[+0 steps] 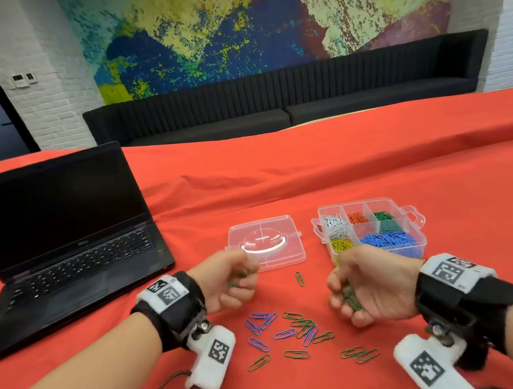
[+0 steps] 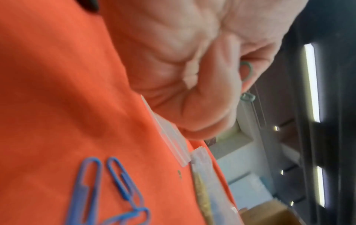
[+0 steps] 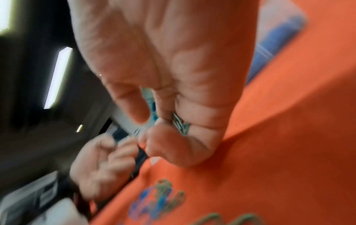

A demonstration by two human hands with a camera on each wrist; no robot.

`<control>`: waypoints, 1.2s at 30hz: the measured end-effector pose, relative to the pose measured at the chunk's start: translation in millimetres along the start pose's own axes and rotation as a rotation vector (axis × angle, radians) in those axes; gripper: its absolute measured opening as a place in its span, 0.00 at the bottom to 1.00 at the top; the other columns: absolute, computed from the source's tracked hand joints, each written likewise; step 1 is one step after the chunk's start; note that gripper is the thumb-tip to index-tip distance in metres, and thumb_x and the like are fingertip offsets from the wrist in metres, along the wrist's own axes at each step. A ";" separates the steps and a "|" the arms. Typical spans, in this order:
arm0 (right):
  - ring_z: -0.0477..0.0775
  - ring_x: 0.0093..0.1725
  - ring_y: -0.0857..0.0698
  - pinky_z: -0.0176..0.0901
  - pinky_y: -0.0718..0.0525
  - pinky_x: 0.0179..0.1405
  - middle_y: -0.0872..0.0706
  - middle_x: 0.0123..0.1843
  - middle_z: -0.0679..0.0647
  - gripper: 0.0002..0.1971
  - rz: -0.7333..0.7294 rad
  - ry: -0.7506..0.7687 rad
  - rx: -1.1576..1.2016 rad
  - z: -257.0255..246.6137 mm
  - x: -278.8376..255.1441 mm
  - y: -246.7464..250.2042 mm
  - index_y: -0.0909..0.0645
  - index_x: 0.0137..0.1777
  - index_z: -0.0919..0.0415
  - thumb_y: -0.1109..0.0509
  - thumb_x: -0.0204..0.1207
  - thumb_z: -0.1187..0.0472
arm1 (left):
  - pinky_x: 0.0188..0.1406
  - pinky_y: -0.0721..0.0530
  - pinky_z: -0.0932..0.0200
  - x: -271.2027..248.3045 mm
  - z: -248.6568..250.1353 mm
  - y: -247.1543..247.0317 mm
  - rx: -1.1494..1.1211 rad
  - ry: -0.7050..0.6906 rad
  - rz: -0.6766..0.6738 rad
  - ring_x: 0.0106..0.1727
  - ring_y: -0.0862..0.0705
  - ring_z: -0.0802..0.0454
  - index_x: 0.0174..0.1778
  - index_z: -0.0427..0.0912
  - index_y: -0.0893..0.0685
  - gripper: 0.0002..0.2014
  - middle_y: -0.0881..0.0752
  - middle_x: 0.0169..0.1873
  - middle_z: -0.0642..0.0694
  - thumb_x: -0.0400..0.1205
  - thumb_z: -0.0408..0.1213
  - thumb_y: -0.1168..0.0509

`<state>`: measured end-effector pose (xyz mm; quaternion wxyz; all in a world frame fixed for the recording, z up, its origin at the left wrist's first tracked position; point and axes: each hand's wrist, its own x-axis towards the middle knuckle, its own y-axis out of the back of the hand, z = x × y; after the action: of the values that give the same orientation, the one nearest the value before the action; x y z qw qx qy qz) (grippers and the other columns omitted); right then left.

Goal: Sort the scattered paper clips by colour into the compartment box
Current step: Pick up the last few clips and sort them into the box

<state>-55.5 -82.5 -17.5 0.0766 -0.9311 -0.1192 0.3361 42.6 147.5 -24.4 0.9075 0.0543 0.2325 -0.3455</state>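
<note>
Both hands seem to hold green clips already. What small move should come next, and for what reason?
Probably carry the right hand, which grips a bunch of green clips, to the compartment box and drop them in its green compartment. The left hand also pinches green clips, and more lie on the red cloth.

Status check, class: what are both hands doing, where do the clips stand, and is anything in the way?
Left hand and right hand each grip green clips. Blue and green loose clips remain on the cloth; compartment box open, part filled. Detached lid lies beside it, nothing blocking.
</note>
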 end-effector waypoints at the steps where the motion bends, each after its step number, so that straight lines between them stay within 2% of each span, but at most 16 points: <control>1: 0.51 0.24 0.27 0.34 0.30 0.19 0.24 0.29 0.57 0.08 0.033 0.017 -0.173 2.6 1.1 -4.3 0.26 0.33 0.60 0.45 0.69 0.64 | 0.13 0.46 0.76 -1.4 2.9 -1.5 -0.141 -0.031 -0.029 0.18 0.42 0.57 0.30 0.44 0.31 0.01 0.36 0.22 0.47 0.66 0.34 0.46; 5: 0.38 0.26 0.28 0.26 0.29 0.26 0.24 0.30 0.42 0.09 0.130 0.284 -1.209 17.7 -4.9 -16.1 0.15 0.52 0.51 0.33 0.74 0.57 | 0.14 0.41 0.74 4.7 10.5 -10.3 -0.288 -0.076 -0.057 0.19 0.39 0.55 0.29 0.41 0.32 0.08 0.31 0.25 0.42 0.71 0.39 0.50; 8: 0.34 0.26 0.28 0.23 0.35 0.26 0.26 0.28 0.40 0.18 0.119 0.366 -1.492 19.8 -18.9 -18.0 0.18 0.64 0.42 0.28 0.72 0.51 | 0.13 0.46 0.75 19.6 15.8 -26.2 -0.076 -0.023 0.021 0.17 0.41 0.56 0.28 0.44 0.35 0.13 0.34 0.23 0.46 0.79 0.40 0.48; 10: 0.35 0.27 0.27 0.29 0.31 0.30 0.26 0.27 0.38 0.23 0.111 0.355 -1.570 19.0 -25.7 -14.8 0.19 0.65 0.39 0.24 0.68 0.47 | 0.15 0.40 0.70 30.6 16.8 -36.6 0.513 -0.088 0.148 0.16 0.36 0.55 0.32 0.45 0.31 0.13 0.33 0.21 0.49 0.83 0.40 0.44; 12: 0.40 0.32 0.27 0.35 0.29 0.36 0.24 0.30 0.40 0.25 0.133 0.336 -1.630 19.2 -30.9 -9.2 0.19 0.65 0.38 0.22 0.66 0.48 | 0.28 0.30 0.63 36.8 16.9 -44.4 1.163 -0.223 0.193 0.29 0.25 0.53 0.42 0.45 0.21 0.06 0.26 0.26 0.52 0.82 0.42 0.36; 14: 0.41 0.34 0.27 0.34 0.30 0.33 0.24 0.31 0.40 0.23 0.146 0.341 -1.652 19.5 -33.4 -3.4 0.17 0.63 0.40 0.21 0.66 0.50 | 0.37 0.33 0.63 38.0 17.2 -47.4 1.446 -0.275 0.146 0.40 0.26 0.54 0.54 0.47 0.18 0.09 0.28 0.30 0.58 0.80 0.41 0.32; 16: 0.41 0.33 0.26 0.31 0.31 0.29 0.25 0.28 0.39 0.18 0.151 0.331 -1.625 21.3 -33.1 1.8 0.14 0.57 0.45 0.21 0.66 0.52 | 0.37 0.34 0.63 39.6 16.5 -48.3 1.507 -0.275 0.129 0.41 0.26 0.54 0.59 0.48 0.18 0.12 0.30 0.30 0.59 0.80 0.40 0.32; 19: 0.41 0.29 0.25 0.35 0.28 0.30 0.24 0.26 0.42 0.09 0.166 0.315 -1.607 25.7 -32.7 6.7 0.13 0.47 0.51 0.24 0.68 0.53 | 0.35 0.33 0.63 42.0 15.7 -45.0 1.512 -0.285 0.125 0.39 0.25 0.53 0.51 0.46 0.15 0.07 0.27 0.29 0.56 0.79 0.41 0.31; 23: 0.40 0.25 0.27 0.29 0.31 0.27 0.25 0.26 0.44 0.03 0.142 0.279 -1.585 34.3 -36.8 7.6 0.19 0.38 0.52 0.32 0.73 0.55 | 0.38 0.30 0.64 39.2 9.2 -41.9 1.538 -0.231 0.141 0.40 0.23 0.53 0.47 0.43 0.16 0.05 0.15 0.39 0.48 0.80 0.40 0.35; 25: 0.40 0.26 0.27 0.30 0.28 0.29 0.23 0.27 0.44 0.04 0.095 0.228 -1.484 35.9 -37.4 11.5 0.21 0.37 0.50 0.33 0.73 0.56 | 0.38 0.29 0.64 35.9 4.6 -41.6 1.570 -0.189 0.160 0.39 0.22 0.51 0.44 0.45 0.18 0.04 0.12 0.44 0.43 0.81 0.39 0.37; 27: 0.41 0.25 0.27 0.34 0.25 0.28 0.23 0.29 0.44 0.04 0.048 0.183 -1.201 35.8 -36.2 17.9 0.21 0.35 0.50 0.31 0.70 0.56 | 0.37 0.29 0.63 33.9 3.4 -38.2 1.584 -0.137 0.170 0.39 0.23 0.49 0.41 0.44 0.20 0.05 0.14 0.41 0.40 0.80 0.37 0.40; 29: 0.46 0.21 0.29 0.34 0.30 0.19 0.24 0.28 0.53 0.02 0.012 0.176 -0.722 34.6 -38.1 21.5 0.23 0.31 0.54 0.32 0.61 0.59 | 0.34 0.28 0.62 28.3 4.0 -32.7 1.451 -0.070 0.171 0.35 0.24 0.48 0.38 0.45 0.23 0.06 0.20 0.34 0.45 0.80 0.38 0.42; 30: 0.48 0.20 0.32 0.32 0.34 0.17 0.25 0.28 0.57 0.02 -0.030 0.184 -0.470 33.5 -38.9 22.6 0.25 0.30 0.57 0.34 0.58 0.61 | 0.28 0.29 0.63 23.4 4.3 -29.2 1.231 -0.027 0.154 0.29 0.27 0.49 0.36 0.46 0.26 0.07 0.24 0.29 0.47 0.80 0.39 0.43; 32: 0.50 0.21 0.33 0.30 0.37 0.17 0.25 0.31 0.60 0.04 -0.108 0.171 -0.087 30.9 -39.4 24.5 0.28 0.30 0.60 0.41 0.54 0.66 | 0.16 0.40 0.72 9.3 2.8 -23.3 0.525 0.045 0.063 0.17 0.38 0.54 0.31 0.48 0.32 0.07 0.35 0.22 0.49 0.76 0.39 0.49; 34: 0.52 0.22 0.31 0.32 0.36 0.18 0.23 0.34 0.62 0.07 -0.139 0.155 0.071 29.3 -39.1 23.8 0.26 0.32 0.62 0.43 0.53 0.67 | 0.15 0.43 0.78 -8.3 1.7 -16.1 -0.076 0.020 -0.045 0.17 0.42 0.58 0.29 0.44 0.32 0.08 0.36 0.22 0.46 0.72 0.37 0.53; 36: 0.51 0.23 0.32 0.32 0.37 0.18 0.24 0.34 0.59 0.05 -0.100 0.123 0.021 28.9 -35.8 17.1 0.25 0.34 0.61 0.41 0.63 0.62 | 0.14 0.41 0.77 -23.4 -2.4 -11.9 -0.305 -0.041 -0.080 0.17 0.40 0.57 0.28 0.40 0.32 0.11 0.33 0.24 0.42 0.73 0.39 0.51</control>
<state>-97.9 -106.9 -21.5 0.1102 -0.9420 -0.1571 0.2754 18.7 153.3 -15.1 0.8953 -0.1006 0.2659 -0.3429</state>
